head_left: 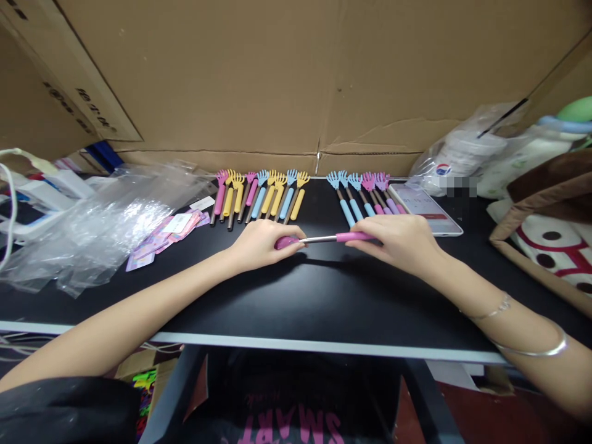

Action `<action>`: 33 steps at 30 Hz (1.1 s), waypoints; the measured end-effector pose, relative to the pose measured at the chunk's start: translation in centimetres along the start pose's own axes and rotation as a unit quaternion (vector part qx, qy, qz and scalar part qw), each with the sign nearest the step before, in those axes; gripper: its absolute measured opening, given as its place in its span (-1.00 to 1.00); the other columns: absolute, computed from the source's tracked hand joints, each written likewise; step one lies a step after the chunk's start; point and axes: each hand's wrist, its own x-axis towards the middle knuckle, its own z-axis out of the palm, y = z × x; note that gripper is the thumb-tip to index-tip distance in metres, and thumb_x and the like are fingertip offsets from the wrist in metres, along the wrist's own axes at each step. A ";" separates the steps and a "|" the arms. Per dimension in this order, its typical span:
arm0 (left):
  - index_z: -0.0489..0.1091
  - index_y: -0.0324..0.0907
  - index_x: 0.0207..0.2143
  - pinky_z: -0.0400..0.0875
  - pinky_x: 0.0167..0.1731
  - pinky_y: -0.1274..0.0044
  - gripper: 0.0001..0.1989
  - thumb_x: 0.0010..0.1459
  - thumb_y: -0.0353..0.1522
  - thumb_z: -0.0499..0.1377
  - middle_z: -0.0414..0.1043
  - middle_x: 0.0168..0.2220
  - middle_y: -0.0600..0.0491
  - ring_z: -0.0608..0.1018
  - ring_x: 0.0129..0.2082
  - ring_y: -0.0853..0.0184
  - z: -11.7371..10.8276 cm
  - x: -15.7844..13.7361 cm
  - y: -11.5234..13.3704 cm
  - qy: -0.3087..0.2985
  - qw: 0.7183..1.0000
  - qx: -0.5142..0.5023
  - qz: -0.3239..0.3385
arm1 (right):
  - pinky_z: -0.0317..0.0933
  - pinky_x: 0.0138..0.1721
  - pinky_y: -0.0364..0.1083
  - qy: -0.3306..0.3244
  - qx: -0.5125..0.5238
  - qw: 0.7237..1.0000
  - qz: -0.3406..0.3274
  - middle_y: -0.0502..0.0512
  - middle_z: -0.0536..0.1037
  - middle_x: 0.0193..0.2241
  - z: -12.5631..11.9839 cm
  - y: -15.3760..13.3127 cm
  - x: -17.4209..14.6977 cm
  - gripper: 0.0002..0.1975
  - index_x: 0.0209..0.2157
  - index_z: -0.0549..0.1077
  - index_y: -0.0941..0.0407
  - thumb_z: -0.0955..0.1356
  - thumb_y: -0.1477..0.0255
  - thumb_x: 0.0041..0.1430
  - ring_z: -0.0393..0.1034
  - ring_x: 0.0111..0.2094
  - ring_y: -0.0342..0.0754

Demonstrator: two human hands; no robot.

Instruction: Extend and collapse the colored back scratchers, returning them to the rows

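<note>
At frame centre, the left hand (pixel 263 245) grasps a back scratcher (pixel 319 238) by its purple head; the right hand (pixel 402 242) grasps its pink handle. The step appears to be two-handed adjustment; the next move calls for aligned ends. From here, the grip conceals the tines. Beyond lie a left row (pixel 269 200) and right row (pixel 346 213) of scratchers; the right edge crops a bag (pixel 550 185).

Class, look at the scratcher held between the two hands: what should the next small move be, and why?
Probably lay the pink scratcher in the row on the right: its grip sits away from the claw, bare shaft between, as there; the row on the left has grips near the claws.
</note>
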 end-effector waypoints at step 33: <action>0.44 -0.25 -0.31 0.30 -0.58 0.68 -0.67 0.19 -0.12 0.17 0.39 -0.49 0.09 0.36 -0.58 0.52 -3.1 0.9 -1.8 -0.167 0.938 -0.274 -0.129 | 0.00 -0.50 -0.18 -0.069 0.237 0.965 0.091 -0.08 0.44 -0.56 -0.5 1.4 0.5 -0.79 -0.27 0.47 0.05 0.37 0.20 0.18 0.17 -0.60 -0.20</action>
